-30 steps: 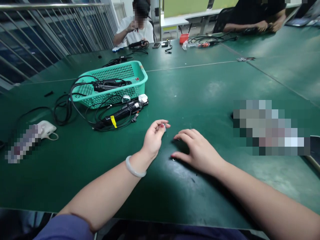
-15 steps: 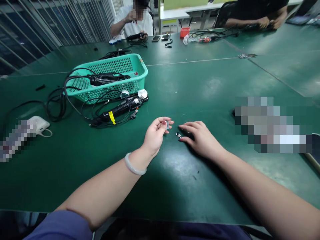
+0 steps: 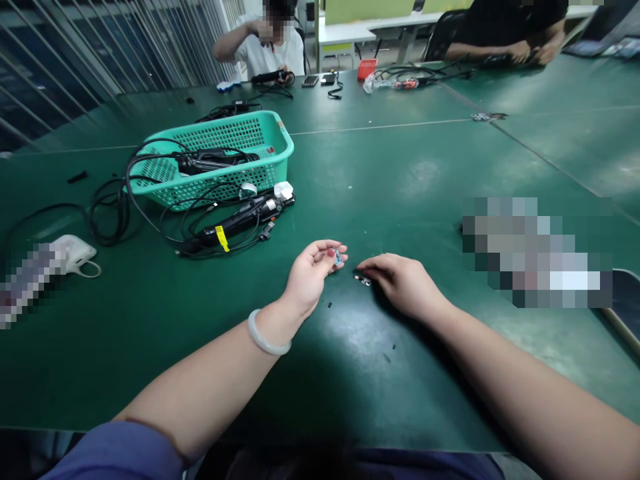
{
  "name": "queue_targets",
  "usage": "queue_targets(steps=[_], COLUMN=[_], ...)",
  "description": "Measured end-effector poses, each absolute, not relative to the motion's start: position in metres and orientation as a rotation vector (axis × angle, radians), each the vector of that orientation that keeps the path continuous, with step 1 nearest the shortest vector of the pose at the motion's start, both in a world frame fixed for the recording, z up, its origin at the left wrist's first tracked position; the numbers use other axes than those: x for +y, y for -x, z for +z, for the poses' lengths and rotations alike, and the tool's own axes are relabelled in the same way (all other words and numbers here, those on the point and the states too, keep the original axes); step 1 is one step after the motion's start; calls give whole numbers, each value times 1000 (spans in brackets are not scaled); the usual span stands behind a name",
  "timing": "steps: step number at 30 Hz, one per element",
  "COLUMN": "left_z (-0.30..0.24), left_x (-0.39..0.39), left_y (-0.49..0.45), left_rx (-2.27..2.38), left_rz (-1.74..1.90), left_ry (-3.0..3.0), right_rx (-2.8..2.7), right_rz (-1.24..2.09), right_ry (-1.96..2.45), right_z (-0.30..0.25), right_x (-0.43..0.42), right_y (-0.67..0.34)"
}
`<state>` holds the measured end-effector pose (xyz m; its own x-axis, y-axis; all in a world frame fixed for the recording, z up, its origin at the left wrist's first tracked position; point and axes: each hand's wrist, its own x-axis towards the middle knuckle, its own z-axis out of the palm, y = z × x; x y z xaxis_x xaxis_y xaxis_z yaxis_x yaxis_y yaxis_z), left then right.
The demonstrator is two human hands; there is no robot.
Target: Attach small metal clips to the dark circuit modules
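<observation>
My left hand (image 3: pixel 311 274) rests on the green table (image 3: pixel 400 193) and pinches a tiny bluish part (image 3: pixel 339 257) between thumb and fingertips. My right hand (image 3: pixel 403 285) lies just to its right, fingers curled down and pinching a small dark metal piece (image 3: pixel 363 279) against the table top. The two hands are a few centimetres apart. A pale bangle (image 3: pixel 263 337) circles my left wrist.
A teal basket (image 3: pixel 270 137) holding a black corded tool stands at the left, with another black tool (image 3: pixel 240 222) and tangled cables in front of it. A white mask (image 3: pixel 75 252) lies far left. Two other people sit at the far side of the table.
My right hand slid forward and to the left, then closed its fingertips on the small dark piece. My left hand stayed in place with its tiny part.
</observation>
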<state>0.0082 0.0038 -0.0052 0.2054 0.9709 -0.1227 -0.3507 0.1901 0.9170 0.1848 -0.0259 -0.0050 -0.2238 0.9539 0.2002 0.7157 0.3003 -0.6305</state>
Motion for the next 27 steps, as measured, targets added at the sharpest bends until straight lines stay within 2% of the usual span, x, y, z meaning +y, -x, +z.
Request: queue_targets(steps=[9, 16, 18, 23, 27], left_z=[-7, -7, -7, -6, -6], left_x=[4, 3, 2, 0, -1], left_y=[-8, -8, -8, -8, -8], left_rx=[864, 859, 845, 777, 760], left_rz=[1077, 1049, 1043, 1000, 942], left_ry=[-892, -897, -896, -902, -897], right_rx=[-2163, -2044, -1898, -1434, -1283], right_rz=[457, 541, 653, 1203, 1353], right_ry=[1525, 1555, 1584, 1449, 1367], right_z=[-3, 1, 3, 5, 7], right_x=[-31, -33, -34, -32, -32], right_y=[-184, -180, -181, -183, -182])
